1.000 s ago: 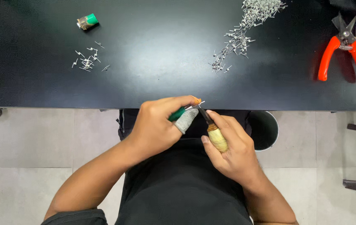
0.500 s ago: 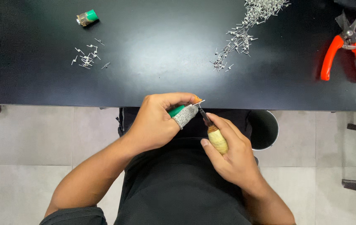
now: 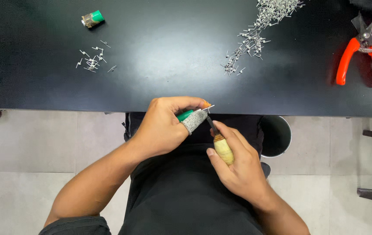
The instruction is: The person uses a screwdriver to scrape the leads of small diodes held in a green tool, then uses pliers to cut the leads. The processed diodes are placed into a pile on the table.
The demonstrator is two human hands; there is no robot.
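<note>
Both hands work just below the near edge of the black table [image 3: 164,65], over the person's lap. The left hand [image 3: 164,126] is curled almost closed, its fingers pinching a small green-tipped part [image 3: 185,115] with a thin metal pin jutting out toward the right; a grey sleeve [image 3: 193,122] covers the thumb. The right hand [image 3: 238,167] is wrapped shut around the pale wooden handle of a small tool [image 3: 223,148], whose dark tip angles up to meet the pin.

A round dark bin [image 3: 277,137] stands on the floor just past the table's near edge, right of the hands; what it holds cannot be made out.

On the table, a small heap of metal pins [image 3: 92,61] lies far left, a second green-capped part [image 3: 92,18] beyond it, a large scatter of pins [image 3: 255,30] toward the far right, and orange-handled cutters [image 3: 364,54] at the right end. The table's middle stretch is bare.
</note>
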